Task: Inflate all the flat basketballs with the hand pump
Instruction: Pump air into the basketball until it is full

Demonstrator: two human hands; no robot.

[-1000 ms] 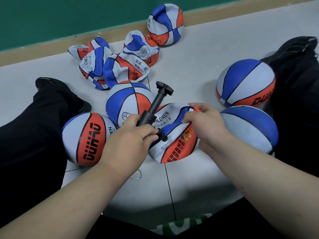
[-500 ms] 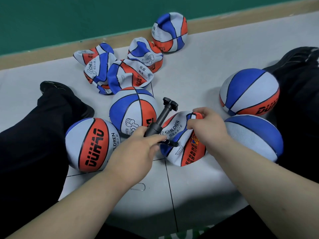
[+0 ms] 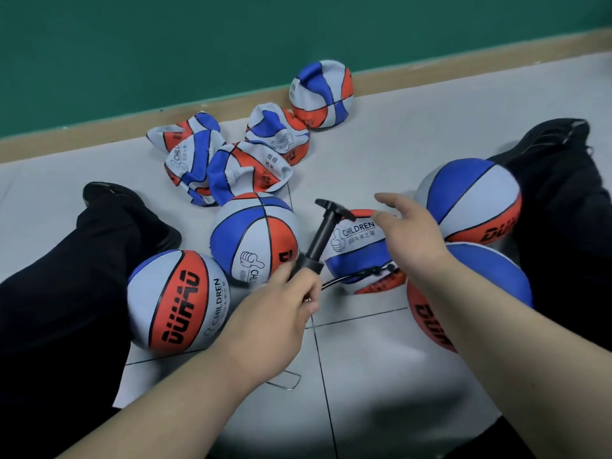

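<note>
Head view: your left hand [image 3: 275, 321] grips the black plastic hand pump [image 3: 319, 241], your right hand [image 3: 412, 238] open above the crumpled blue-white-orange basketball [image 3: 359, 260]; steady the barrel [image 3: 308, 262], pull the T-handle [image 3: 331, 207] straight.

The right hand [image 3: 410, 236] has let go of the flat basketball [image 3: 357, 253] and now hovers, fingers spread, over its 2 o'clock side.

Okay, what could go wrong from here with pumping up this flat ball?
The right hand hovers open above the limp blue, white and orange basketball, so nothing steadies it; strokes might tug the thin black hose loose.
The left hand grips only the low end of the leaning black plastic hand pump, which could twist sideways.
</note>
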